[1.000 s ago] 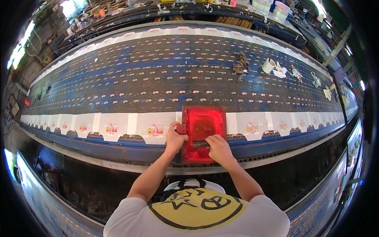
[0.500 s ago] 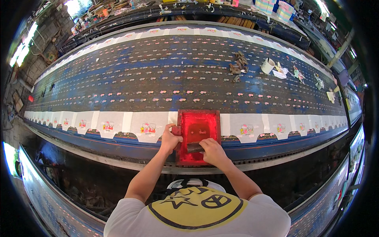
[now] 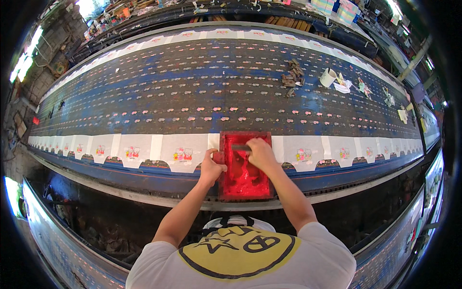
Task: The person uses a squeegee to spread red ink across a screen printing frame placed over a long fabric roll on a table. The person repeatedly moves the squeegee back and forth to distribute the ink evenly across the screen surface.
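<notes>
A red-stained screen-printing frame [image 3: 224, 189] lies over the row of white cloth pieces at the table's near edge. My left hand [image 3: 211, 169] is closed round the block [image 3: 219, 157] on the frame's left side. Inside the frame, near its far end, my right hand [image 3: 261, 153] grips a dark squeegee [image 3: 238, 147]. Wet red ink [image 3: 248, 182] is spread over the near half of the mesh, with a streak running up towards the squeegee. Whatever lies beneath the frame is hidden. White cloth pieces with small cartoon prints flank it, one on the left [image 3: 168, 147] and one on the right [image 3: 305, 164].
The long dark printing table [image 3: 163, 108] carries rows of small coloured marks. Brown blocks [image 3: 292, 74] are heaped towards the back right, beside a white bucket [image 3: 327, 78] and crumpled rags [image 3: 342, 85]. Another row of cloth pieces [image 3: 221, 34] lines the far edge.
My right hand has pushed the squeegee from the near part of the frame to its far end. Red ink now shows across the near half. My left hand keeps its grip.
</notes>
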Demonstrator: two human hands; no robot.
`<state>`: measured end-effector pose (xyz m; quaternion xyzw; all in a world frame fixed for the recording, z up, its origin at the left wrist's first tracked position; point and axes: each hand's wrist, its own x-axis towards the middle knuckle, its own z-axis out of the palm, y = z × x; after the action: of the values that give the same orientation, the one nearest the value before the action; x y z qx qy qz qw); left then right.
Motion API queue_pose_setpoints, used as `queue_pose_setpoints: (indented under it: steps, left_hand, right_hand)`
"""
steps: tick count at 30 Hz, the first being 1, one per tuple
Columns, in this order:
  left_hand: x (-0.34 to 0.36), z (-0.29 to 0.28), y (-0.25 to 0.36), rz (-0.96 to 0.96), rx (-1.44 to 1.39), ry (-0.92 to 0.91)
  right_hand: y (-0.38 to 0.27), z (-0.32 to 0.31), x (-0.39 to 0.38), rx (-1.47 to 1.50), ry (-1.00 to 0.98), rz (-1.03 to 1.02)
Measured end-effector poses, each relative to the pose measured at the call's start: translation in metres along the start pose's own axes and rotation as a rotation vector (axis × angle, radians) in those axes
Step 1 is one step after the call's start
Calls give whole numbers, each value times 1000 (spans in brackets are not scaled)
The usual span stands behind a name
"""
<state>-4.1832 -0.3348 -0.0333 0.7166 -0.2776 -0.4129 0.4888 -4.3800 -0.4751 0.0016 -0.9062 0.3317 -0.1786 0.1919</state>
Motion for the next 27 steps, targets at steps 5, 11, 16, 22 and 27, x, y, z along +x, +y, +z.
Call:
queue_pose_setpoints:
  steps: [5,11,16,22,27]
  left_hand:
    - [0,-1,4,-27,-33,-17]
    - [-10,14,20,-17,-1,49]
    - [-22,82,41,1,-86,10]
    - [-35,211,41,36,-131,-6]
    - [-52,268,47,-3,-22,4]
  right_hand:
    - [-36,3,-87,15,17,-78]
    - [-23,-29,-90,54,-39,-107]
    - [17,-79,-113,-55,49,-101]
    - [109,-136,-167,-76,15,-12]
    - [157,-154,-201,-45,-50,52]
